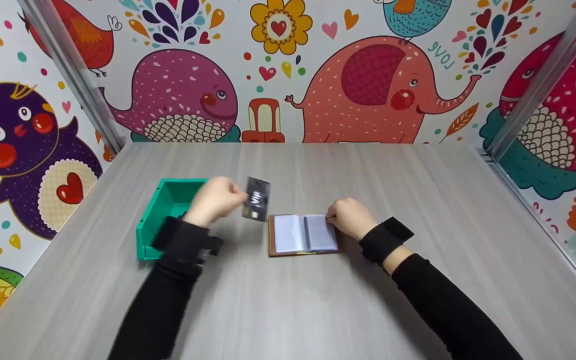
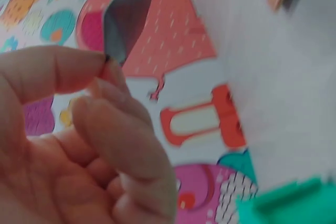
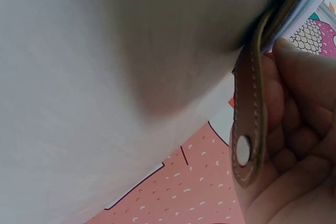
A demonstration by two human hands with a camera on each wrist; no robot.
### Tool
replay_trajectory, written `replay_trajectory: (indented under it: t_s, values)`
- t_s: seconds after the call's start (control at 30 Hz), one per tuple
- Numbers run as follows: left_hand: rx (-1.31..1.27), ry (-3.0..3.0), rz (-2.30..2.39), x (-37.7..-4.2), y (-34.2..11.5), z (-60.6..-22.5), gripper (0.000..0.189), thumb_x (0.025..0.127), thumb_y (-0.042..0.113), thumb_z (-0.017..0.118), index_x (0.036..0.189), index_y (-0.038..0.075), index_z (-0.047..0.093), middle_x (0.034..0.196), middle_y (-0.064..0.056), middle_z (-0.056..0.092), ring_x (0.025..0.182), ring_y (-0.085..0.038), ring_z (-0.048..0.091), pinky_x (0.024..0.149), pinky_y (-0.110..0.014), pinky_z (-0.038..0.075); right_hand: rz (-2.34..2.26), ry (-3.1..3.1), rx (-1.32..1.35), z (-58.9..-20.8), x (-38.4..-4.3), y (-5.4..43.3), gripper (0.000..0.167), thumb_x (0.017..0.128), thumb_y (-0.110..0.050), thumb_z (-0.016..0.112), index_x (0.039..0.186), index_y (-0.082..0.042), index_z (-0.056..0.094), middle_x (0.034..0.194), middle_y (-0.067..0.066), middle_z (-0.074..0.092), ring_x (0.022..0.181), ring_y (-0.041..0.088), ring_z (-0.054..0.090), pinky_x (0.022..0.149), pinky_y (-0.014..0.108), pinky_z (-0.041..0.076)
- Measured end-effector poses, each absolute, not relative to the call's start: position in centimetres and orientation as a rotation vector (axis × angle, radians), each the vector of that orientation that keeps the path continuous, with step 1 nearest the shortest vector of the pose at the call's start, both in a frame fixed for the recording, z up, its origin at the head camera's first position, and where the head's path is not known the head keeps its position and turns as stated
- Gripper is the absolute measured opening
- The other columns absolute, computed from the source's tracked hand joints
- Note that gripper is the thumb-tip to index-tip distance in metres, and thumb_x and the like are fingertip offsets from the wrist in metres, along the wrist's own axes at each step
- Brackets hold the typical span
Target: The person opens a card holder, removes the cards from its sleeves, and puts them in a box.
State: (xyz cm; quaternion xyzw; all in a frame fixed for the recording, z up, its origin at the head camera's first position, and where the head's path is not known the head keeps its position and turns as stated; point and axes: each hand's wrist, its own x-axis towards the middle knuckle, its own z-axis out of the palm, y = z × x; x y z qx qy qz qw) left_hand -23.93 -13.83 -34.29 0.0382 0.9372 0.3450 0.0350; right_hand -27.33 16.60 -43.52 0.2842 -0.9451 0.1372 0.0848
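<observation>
A black card [image 1: 256, 199] with "VIP" lettering is pinched by its edge between the thumb and finger of my left hand [image 1: 217, 200]. It hangs above the table, just left of a brown card holder [image 1: 271, 240] that lies spread flat with clear plastic sleeves [image 1: 289, 234] showing. In the left wrist view the card [image 2: 131, 19] appears dark and tilted at the fingertips. At the holder's right edge, my right hand [image 1: 352, 217] pinches the sleeves' upper right side. A brown strap [image 3: 249, 103] with a metal snap hangs beside those fingers in the right wrist view.
A green bin [image 1: 143, 242] stands on the left of the grey table [image 1: 288, 310], partly behind my left hand and wrist; its contents are mostly hidden. Printed panels with cartoon animals [image 1: 368, 95] rise at the back and both sides.
</observation>
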Motion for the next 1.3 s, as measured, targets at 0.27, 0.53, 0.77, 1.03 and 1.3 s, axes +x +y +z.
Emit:
replay_trajectory:
  t_s: [0.27, 0.53, 0.77, 1.03, 1.3]
  values:
    - [0.176, 2.871, 1.144, -22.7, -19.1, -32.8, 0.04, 0.089, 0.013, 0.059, 0.054, 0.016, 0.039, 0.051, 0.006, 0.03, 0.045, -0.009, 0.029, 0.048, -0.027, 0.026, 0.41, -2.816, 0.85, -43.5, -27.3, 16.6, 0.008, 0.082, 0.001, 0.075, 0.077, -0.004, 0.076, 0.078, 0.008, 0.071, 0.07, 0.023, 0.066, 0.067, 0.039, 0.054]
    - [0.036, 2.811, 1.274, -21.5, -22.8, -31.8, 0.022, 0.093, 0.014, 0.061, 0.089, -0.007, 0.066, 0.07, 0.0, 0.052, 0.053, -0.009, 0.041, 0.048, -0.024, 0.039, 0.404, -2.809, 0.859, -43.5, -27.3, 16.6, 0.007, 0.081, 0.001, 0.075, 0.077, -0.004, 0.075, 0.078, 0.008, 0.071, 0.072, 0.025, 0.066, 0.068, 0.039, 0.053]
    - [-0.03, 2.805, 1.255, -20.9, -25.1, -31.5, 0.024, 0.094, 0.017, 0.061, 0.095, -0.006, 0.065, 0.082, -0.004, 0.056, 0.062, -0.012, 0.046, 0.056, -0.027, 0.046, 0.407, -2.795, 0.857, -43.5, -27.2, 16.7, 0.005, 0.081, 0.002, 0.076, 0.078, -0.003, 0.076, 0.08, 0.009, 0.071, 0.074, 0.026, 0.067, 0.069, 0.04, 0.054]
    - [-0.043, 2.826, 1.223, -20.4, -27.1, -31.8, 0.022, 0.095, 0.016, 0.06, 0.08, 0.001, 0.064, 0.061, 0.004, 0.04, 0.055, -0.013, 0.045, 0.05, -0.027, 0.04, 0.405, -2.788, 0.848, -43.6, -27.3, 16.7, 0.005, 0.08, 0.002, 0.076, 0.079, -0.003, 0.077, 0.082, 0.009, 0.072, 0.075, 0.027, 0.068, 0.069, 0.041, 0.054]
    - [-0.185, 2.896, 0.979, -20.7, -27.7, -33.1, 0.034, 0.095, 0.018, 0.056, 0.062, 0.009, 0.05, 0.054, 0.002, 0.036, 0.049, -0.015, 0.039, 0.047, -0.03, 0.031, 0.401, -2.786, 0.855, -43.6, -27.3, 16.7, 0.005, 0.08, 0.001, 0.077, 0.078, -0.003, 0.076, 0.08, 0.009, 0.071, 0.074, 0.026, 0.068, 0.069, 0.04, 0.054]
